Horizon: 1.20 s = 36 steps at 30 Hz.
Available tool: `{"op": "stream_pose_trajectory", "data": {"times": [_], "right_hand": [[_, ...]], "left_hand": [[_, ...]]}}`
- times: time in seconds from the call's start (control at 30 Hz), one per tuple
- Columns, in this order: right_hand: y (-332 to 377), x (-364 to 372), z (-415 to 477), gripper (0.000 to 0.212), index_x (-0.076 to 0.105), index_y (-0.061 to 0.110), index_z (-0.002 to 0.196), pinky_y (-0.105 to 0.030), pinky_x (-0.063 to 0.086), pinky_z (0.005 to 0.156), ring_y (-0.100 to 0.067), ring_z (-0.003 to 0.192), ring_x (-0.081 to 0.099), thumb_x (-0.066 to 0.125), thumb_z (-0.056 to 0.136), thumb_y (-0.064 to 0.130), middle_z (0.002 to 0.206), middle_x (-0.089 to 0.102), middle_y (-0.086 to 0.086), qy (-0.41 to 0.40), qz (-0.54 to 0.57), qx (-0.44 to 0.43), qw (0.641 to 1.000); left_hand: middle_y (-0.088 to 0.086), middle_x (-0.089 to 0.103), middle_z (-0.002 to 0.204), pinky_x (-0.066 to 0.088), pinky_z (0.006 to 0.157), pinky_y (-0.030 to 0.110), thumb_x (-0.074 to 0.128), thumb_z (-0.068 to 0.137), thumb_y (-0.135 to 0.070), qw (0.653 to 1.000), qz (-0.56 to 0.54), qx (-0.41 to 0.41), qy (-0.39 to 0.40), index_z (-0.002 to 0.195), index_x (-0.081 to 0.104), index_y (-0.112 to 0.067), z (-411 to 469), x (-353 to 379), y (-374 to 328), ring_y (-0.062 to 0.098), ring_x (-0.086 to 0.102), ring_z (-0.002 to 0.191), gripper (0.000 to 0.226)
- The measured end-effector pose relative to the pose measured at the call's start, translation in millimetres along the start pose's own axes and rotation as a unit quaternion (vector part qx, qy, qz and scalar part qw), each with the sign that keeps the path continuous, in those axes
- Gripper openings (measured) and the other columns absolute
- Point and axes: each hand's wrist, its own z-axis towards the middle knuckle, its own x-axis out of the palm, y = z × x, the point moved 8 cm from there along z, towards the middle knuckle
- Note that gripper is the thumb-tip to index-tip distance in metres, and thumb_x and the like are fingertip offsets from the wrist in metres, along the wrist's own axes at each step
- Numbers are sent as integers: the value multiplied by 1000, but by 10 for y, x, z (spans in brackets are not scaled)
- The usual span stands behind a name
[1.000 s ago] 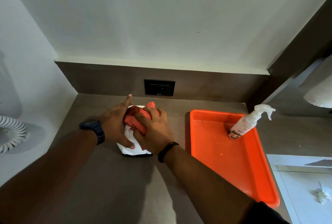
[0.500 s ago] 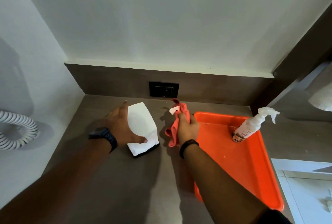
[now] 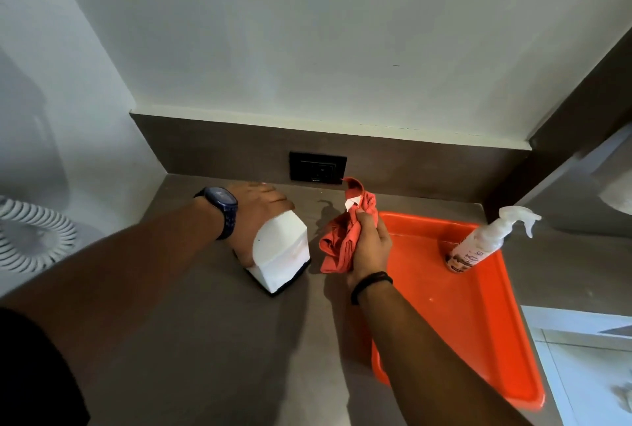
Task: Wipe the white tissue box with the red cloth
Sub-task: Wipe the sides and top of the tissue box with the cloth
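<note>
The white tissue box point(image 3: 282, 251) with a black base stands on the grey-brown counter point(image 3: 212, 340), turned at an angle. My left hand point(image 3: 254, 217) wraps around its far and left sides and grips it. My right hand point(image 3: 371, 246) holds the bunched red cloth point(image 3: 342, 241) just right of the box, apart from it. A small white tag shows near the cloth's top.
An orange tray point(image 3: 472, 323) lies to the right, with a white spray bottle point(image 3: 485, 241) leaning in its far corner. A black wall socket point(image 3: 317, 167) sits behind. A coiled white cord point(image 3: 32, 237) hangs at the left wall. White surface at lower right.
The red cloth came off the box and moved right in my right hand. My left hand turned the box and shifted from its near side to around its far side.
</note>
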Motion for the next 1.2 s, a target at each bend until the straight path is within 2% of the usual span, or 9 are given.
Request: {"op": "stream_pose_trajectory", "data": {"times": [0.1,0.2,0.33,0.53,0.6,0.77,0.83,1.0,1.2], "right_hand": [[4,-13,-3,18,74,16,80,-29,54,61,-14,61,64,60,90,9,63,70,4,-9,1,-8,1000],[-24,-18,-2,17,72,15,81,-24,52,54,-11,56,60,59,90,9,59,66,6,-18,-3,-6,1000],[-69,-36,33,15,69,12,83,-23,51,51,-8,51,60,58,91,9,53,64,9,-19,-5,-10,1000],[-108,-58,5,15,67,9,84,-17,46,39,-6,41,56,55,92,5,46,63,10,-14,18,-1,1000],[-128,-54,-20,16,69,12,85,-19,49,43,-6,44,59,55,92,6,50,67,8,-16,15,-2,1000],[-385,60,-57,13,73,21,90,-47,55,61,-24,58,60,61,91,26,69,71,-12,1,-28,19,999],[-502,148,-78,15,73,26,99,-54,56,77,-24,74,65,63,90,33,87,72,-17,16,-45,12,999],[-875,510,-199,59,55,42,128,-40,47,102,-14,117,57,51,77,71,132,59,3,115,-163,20,980],[-1105,549,-122,61,60,40,120,-48,48,100,-21,109,61,41,73,73,118,68,4,22,-199,95,975]], "left_hand": [[-3,58,127,50,91,40,69,29,-80,985,-87,-146,-40,125,45,-33,-46,36,100,22,55,110,109],[4,56,132,49,89,39,64,41,-84,927,-198,-310,-71,129,46,-29,-106,106,212,28,55,113,106],[12,41,139,46,95,48,75,37,-75,889,-307,-339,-27,138,30,-23,-88,288,315,33,45,121,122],[16,37,146,46,96,47,67,51,-77,867,-286,-400,-83,143,21,-16,-150,237,330,37,45,124,120],[18,13,156,33,107,55,63,50,-84,864,-307,-392,-70,147,1,-21,-146,188,322,43,27,137,132],[2,-13,160,-2,115,56,53,16,-96,985,-54,-160,30,144,-20,-28,-8,153,300,29,-11,145,162],[3,-5,161,-2,116,53,65,18,-87,988,-39,-137,55,145,-17,-25,2,209,373,27,-7,146,162],[8,18,157,22,116,42,82,29,-66,985,-108,-136,-13,147,1,-19,26,305,426,27,19,142,151],[7,23,155,27,114,42,79,23,-68,983,-129,-121,-58,146,9,-18,38,341,455,26,22,141,150]]}}
